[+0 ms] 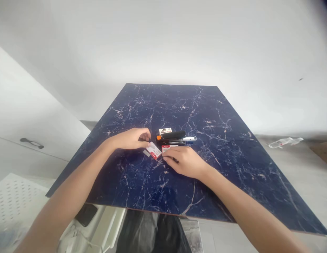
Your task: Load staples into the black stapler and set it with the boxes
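Observation:
My left hand (pixel 135 138) has curved fingers parted from the thumb. Its thumb touches the upper corner of a small red-and-white box (pixel 154 151), which lies at a slant with a pale flap or card beside it. My right hand (pixel 184 160) has its fingertips drawn together at the lower edge of a second red-and-white box (pixel 169 147), partly covering it. Just behind are a black stapler (pixel 172 135) with an orange end and a slim white-and-clear item (pixel 190 138), perhaps a pen or cutter. A small white box (pixel 165 131) stands behind the stapler.
The dark blue marble-patterned table (pixel 163 105) reaches back to a white wall. A clear plastic item (pixel 285 142) lies beyond its right edge. At the lower left are a white perforated surface (pixel 14 196) and a dark phone-like object (pixel 86 214).

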`<action>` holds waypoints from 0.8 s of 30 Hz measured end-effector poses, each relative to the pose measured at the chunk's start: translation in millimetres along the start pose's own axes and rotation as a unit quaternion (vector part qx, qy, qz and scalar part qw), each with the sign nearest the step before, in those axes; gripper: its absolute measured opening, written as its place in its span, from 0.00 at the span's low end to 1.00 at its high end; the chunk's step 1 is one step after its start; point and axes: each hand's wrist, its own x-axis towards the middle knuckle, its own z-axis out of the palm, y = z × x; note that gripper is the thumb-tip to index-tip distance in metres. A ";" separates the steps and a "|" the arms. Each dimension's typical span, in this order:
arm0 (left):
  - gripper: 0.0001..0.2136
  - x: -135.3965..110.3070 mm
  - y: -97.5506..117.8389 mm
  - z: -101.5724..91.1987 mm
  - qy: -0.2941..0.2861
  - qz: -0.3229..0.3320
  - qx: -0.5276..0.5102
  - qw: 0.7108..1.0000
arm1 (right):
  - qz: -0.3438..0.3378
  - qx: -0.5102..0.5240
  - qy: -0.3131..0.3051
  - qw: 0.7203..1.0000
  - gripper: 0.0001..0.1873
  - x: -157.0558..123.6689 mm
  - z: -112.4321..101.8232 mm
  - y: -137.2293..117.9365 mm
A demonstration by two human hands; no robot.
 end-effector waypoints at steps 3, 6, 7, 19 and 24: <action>0.20 -9.3 -0.5 -7.3 -0.036 -0.029 0.044 0.998 | 0.017 -0.016 0.018 1.000 0.11 -0.6 -9.1 10.1; 0.15 -12.6 1.5 -4.8 -0.057 -0.025 0.066 0.996 | 0.021 -0.019 0.012 1.000 0.10 0.5 -7.6 11.9; 0.13 -12.7 2.3 -4.0 -0.062 -0.030 0.066 0.995 | 0.017 -0.019 0.006 1.000 0.10 1.0 -5.9 11.3; 0.14 -16.9 2.5 -22.1 -0.097 0.008 0.060 0.993 | 0.001 -0.031 0.023 0.999 0.11 1.2 -6.2 8.8; 0.14 -15.7 12.4 -22.8 -0.041 0.031 -0.022 0.998 | -0.074 0.004 0.098 0.992 0.11 2.5 -5.0 -7.2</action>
